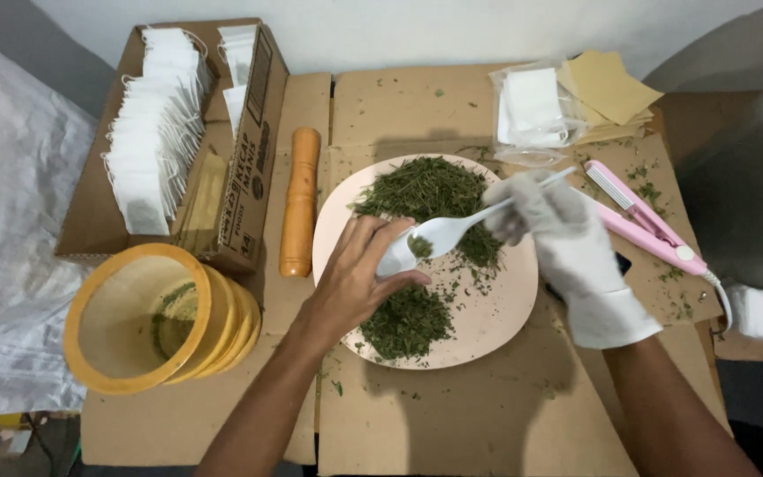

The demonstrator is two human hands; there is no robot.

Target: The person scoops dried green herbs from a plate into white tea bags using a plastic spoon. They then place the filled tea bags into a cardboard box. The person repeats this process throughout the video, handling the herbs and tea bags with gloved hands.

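A pale pink plate (496,309) with heaps of dried green herb (430,190) lies in the middle of flattened cardboard. Above it my bare left hand (359,278) pinches a small white tea bag (396,258) held open at its top. My right hand (558,225), in a white glove, holds a white plastic spoon (452,230) by its handle. The spoon's bowl carries a little herb and rests at the mouth of the bag.
A yellow-rimmed round sieve (147,314) lies tilted at the left. An orange wooden pestle (300,199) sits beside a cardboard box of white tea bags (156,128). A pink heat sealer (642,216) and packets of empty bags (536,110) are at the right.
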